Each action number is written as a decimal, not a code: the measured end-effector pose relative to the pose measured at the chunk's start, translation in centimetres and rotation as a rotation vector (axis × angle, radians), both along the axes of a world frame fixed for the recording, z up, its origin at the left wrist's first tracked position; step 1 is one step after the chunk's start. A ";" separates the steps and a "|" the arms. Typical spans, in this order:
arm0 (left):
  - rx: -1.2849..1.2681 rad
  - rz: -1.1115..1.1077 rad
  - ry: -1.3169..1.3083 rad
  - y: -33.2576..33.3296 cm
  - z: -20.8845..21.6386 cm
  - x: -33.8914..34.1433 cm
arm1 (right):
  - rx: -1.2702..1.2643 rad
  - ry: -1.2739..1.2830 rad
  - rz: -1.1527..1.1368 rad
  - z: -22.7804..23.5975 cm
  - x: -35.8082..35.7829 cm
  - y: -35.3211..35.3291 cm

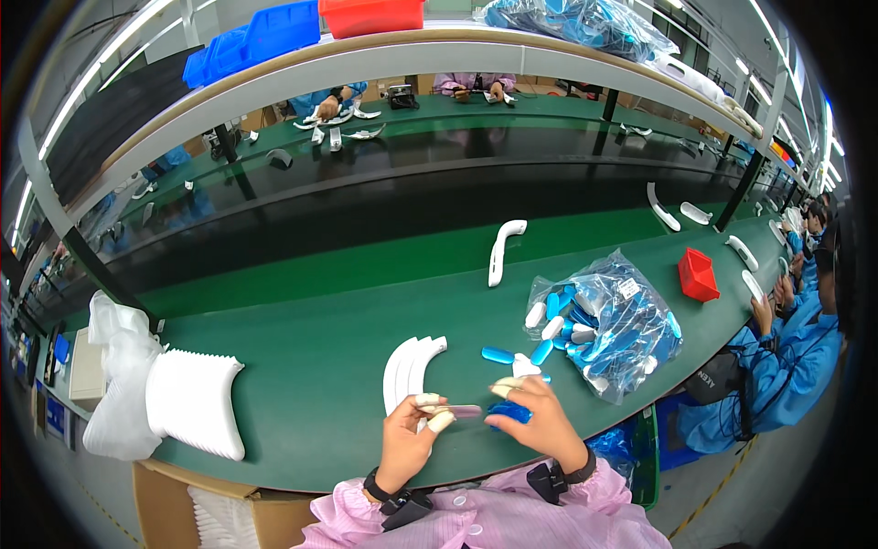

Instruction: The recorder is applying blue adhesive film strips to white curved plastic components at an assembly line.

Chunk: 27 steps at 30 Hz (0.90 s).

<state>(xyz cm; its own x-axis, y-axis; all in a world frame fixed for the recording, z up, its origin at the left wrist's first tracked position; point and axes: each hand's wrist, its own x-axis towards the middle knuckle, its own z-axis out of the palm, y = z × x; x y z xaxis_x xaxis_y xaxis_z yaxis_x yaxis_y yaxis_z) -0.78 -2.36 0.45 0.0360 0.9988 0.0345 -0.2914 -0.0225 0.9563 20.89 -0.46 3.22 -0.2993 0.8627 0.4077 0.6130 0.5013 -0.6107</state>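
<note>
My left hand (pixel 410 441), with pale finger covers on its fingertips, pinches a small, flat, pale pinkish oval piece (pixel 465 412) above the bench's near edge. Just to the right, my right hand (pixel 541 423) curls its fingers round a shiny blue piece of film (pixel 510 412); its exact shape is partly hidden. Several curved white plastic parts (pixel 401 371) lie side by side beyond my left hand. Past my right hand are a loose blue oval piece (pixel 497 354) and a white one (pixel 525 365). An open clear plastic bag (pixel 631 320) spills more blue and white ovals.
A stack of curved white parts (pixel 190 403) stands at the left beside white foam wrap (pixel 117 403). Right of the bag sits a red bin (pixel 699 274). One curved white part (pixel 505 252) lies near the black conveyor (pixel 412 197). A co-worker (pixel 786 348) sits at the right.
</note>
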 end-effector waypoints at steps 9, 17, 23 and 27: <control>0.455 0.219 1.465 1.4 1.8 -0.8 | -0.475 0.764 0.043 -1.8 -0.5 1.9; 0.504 -0.011 1.532 0.8 0.9 0.4 | -0.490 0.698 0.050 -1.6 0.3 2.8; 0.222 0.037 0.718 0.4 1.8 -0.2 | -0.590 0.745 0.191 -0.9 -0.9 2.8; -0.033 -0.194 0.056 0.6 1.6 -1.1 | -0.579 0.719 0.286 -0.1 -2.4 2.7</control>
